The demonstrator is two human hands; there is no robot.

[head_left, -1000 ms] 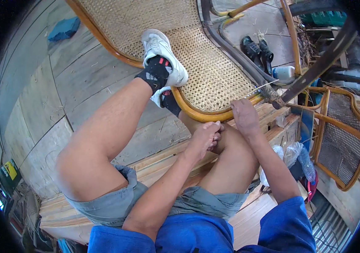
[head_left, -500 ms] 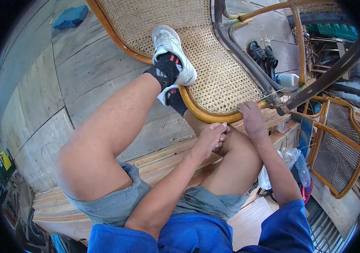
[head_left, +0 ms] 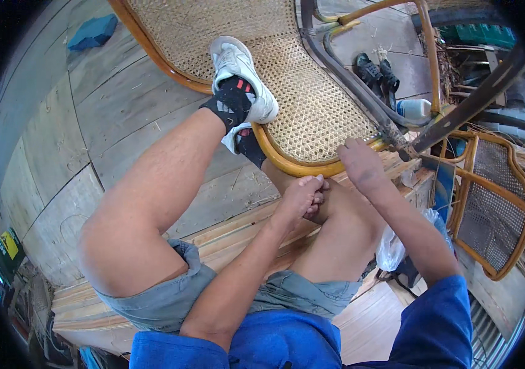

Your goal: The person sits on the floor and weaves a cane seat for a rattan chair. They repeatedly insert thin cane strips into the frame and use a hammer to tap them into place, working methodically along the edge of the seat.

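A rattan chair frame with a woven cane panel (head_left: pixel 318 117) lies tilted in front of me, one white shoe (head_left: pixel 238 74) resting on it. Its honey-coloured curved rim (head_left: pixel 299 168) comes close to my knee. Just below that rim, my left hand (head_left: pixel 302 197) is closed with thumb and fingers pressed together; what they pinch is hidden. My right hand (head_left: pixel 363 166) lies over the rim at the panel's near right corner, fingertips bent down at the cane's edge. Whatever its fingers hold is too small to make out.
Dark chair legs (head_left: pixel 468 107) reach out to the right. Beyond them stand black sandals (head_left: pixel 376 77) and a white bottle (head_left: pixel 414 109). Another cane-panelled frame (head_left: pixel 496 203) leans at the right, near a plastic bag (head_left: pixel 390 249). A blue block (head_left: pixel 92 32) lies on the board floor.
My right hand has shifted slightly left along the rim and its elbow has swung outward to the right. The left hand keeps its closed pose near the rim. The view has shifted a little.
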